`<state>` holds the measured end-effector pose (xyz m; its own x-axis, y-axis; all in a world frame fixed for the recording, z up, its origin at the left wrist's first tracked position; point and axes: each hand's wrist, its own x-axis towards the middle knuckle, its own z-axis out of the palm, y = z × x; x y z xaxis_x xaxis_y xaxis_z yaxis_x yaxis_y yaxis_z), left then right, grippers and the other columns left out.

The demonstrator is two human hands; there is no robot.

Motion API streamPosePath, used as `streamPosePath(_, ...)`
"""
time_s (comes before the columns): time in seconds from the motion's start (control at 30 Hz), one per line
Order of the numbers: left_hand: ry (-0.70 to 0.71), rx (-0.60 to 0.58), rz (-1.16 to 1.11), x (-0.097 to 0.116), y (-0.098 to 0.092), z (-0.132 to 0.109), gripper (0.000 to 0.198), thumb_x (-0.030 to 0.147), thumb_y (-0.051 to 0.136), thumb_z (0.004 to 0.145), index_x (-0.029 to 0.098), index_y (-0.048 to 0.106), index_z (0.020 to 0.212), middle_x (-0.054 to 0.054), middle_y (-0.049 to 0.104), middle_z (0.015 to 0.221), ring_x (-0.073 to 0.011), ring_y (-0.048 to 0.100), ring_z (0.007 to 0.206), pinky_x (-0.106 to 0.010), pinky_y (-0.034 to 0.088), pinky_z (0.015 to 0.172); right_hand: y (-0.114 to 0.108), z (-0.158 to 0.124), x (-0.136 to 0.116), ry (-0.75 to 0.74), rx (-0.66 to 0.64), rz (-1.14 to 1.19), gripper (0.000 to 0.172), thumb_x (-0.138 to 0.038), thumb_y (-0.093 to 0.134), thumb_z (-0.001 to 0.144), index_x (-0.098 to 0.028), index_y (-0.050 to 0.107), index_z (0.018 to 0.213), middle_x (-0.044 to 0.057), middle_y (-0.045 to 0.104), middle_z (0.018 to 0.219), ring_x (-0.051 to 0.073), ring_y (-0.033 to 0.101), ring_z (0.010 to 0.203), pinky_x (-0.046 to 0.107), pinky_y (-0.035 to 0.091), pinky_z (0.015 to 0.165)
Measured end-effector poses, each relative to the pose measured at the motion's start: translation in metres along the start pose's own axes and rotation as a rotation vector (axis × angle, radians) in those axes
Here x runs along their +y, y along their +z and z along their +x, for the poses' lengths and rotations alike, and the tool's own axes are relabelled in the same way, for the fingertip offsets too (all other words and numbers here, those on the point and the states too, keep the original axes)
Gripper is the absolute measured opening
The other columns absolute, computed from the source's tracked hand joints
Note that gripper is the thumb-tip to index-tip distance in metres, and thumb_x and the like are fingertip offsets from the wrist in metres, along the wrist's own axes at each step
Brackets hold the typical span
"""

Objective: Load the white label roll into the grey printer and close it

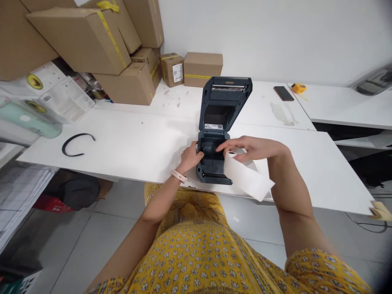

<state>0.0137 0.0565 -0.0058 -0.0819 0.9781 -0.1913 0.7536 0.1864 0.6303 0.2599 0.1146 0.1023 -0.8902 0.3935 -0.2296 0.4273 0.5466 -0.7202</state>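
Note:
A dark grey label printer (211, 165) stands near the table's front edge, its lid (226, 98) swung up and the inside bare to view. My left hand (190, 157) grips the printer's left side, thumb over the rim. In my right hand (249, 148) is a roll of white label paper (241, 171), held just right of the printer, with a loose strip hanging toward the table edge. The right index finger reaches over the printer's open bay. Part of the roll is covered by my fingers.
Cardboard boxes (82, 41) are stacked at the back left, with a smaller box (203, 67) by the wall. A black headband (65, 146) lies on the left. At the back right are a phone (283, 93) and a yellow tape measure (299, 87). A green bottle (29, 116) stands far left.

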Motion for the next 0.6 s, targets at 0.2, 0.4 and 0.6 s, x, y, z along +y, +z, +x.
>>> streamPosePath(0.2,-0.002,0.009,0.008,0.001,-0.001,-0.001,0.055,0.027,0.057,0.090,0.020,0.055,0.143,-0.011,0.078,0.109,-0.0316,0.073,0.107,-0.039,0.052,0.090,0.002,0.072,-0.003,0.249,-0.048,-0.507,0.058,-0.039,0.075,0.078,-0.021,0.067,0.133,0.009,0.077,0.105,0.027,0.069,0.090,0.031,0.045,0.073)
streamPosePath(0.4,-0.016,0.002,0.015,0.001,0.000,0.000,0.056,0.028,0.057,0.090,0.019,0.053,0.145,-0.010,0.078,0.108,-0.0312,0.073,0.106,-0.039,0.052,0.090,0.009,0.099,0.012,0.295,-0.098,-0.458,0.054,-0.046,0.083,0.071,-0.019,0.074,0.116,0.008,0.080,0.102,0.026,0.072,0.090,0.030,0.045,0.070)
streamPosePath(0.6,-0.004,-0.002,-0.007,-0.002,0.001,0.001,0.059,0.029,0.057,0.089,0.019,0.052,0.147,-0.012,0.077,0.111,-0.0326,0.072,0.110,-0.041,0.052,0.091,0.030,0.088,0.030,0.312,-0.028,-0.426,0.023,-0.040,0.068,0.086,-0.022,0.080,0.093,0.005,0.082,0.090,0.026,0.072,0.087,0.035,0.051,0.078)
